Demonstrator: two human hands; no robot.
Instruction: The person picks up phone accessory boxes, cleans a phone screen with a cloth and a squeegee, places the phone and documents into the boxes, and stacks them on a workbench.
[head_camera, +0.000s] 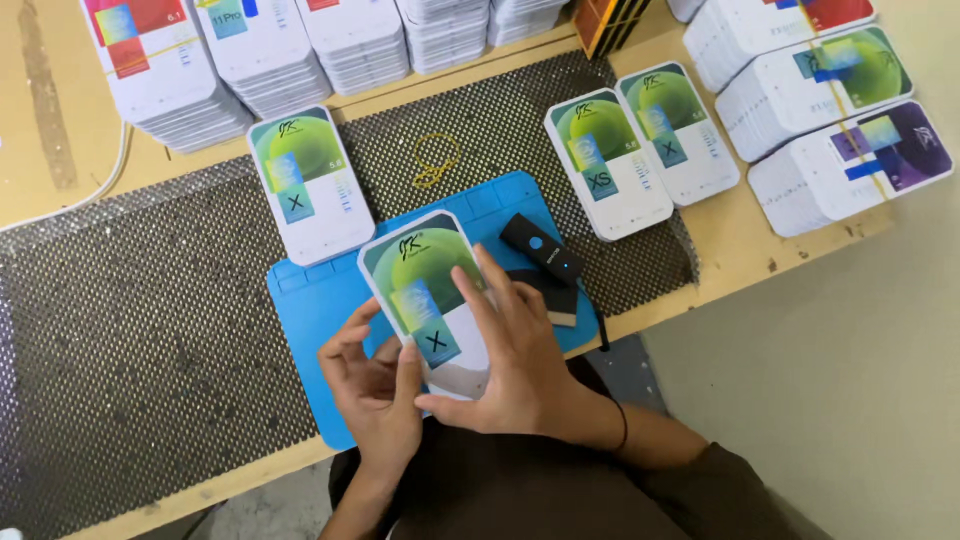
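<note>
- Held box (425, 300): flat white carton with rounded corners, green round print and a small blue label on its lid; held over the near part of the blue mat, tilted, above the person's lap edge of the counter.
- Left hand (375, 385): grips the box at its lower left edge, fingers curled around the side, thumb on the lid near the blue label.
- Right hand (510, 360): lies over the box's right side, fingers stretched flat along the lid, thumb hooked under the lower edge; a dark band sits on the wrist.
- Blue mat (320, 300): rectangular work mat, lying on the black mesh mat, under and behind the held box.
- Black mesh mat (150, 330): dotted non-slip sheet covering most of the counter (760, 255), which is pale wood.
- Black device (540, 248): small handheld unit with a blue spot, resting on a dark block at the blue mat's right edge, just beside the right hand's fingertips.
- Single box (310, 185): same green type, flat on the mesh, left of centre.
- Pair of boxes (640, 145): two green ones side by side, right of centre.
- Rubber band (435, 160): yellow loop on the mesh, beyond the blue mat.
- Banded stacks (830, 130): white cartons along the far and right edges.
</note>
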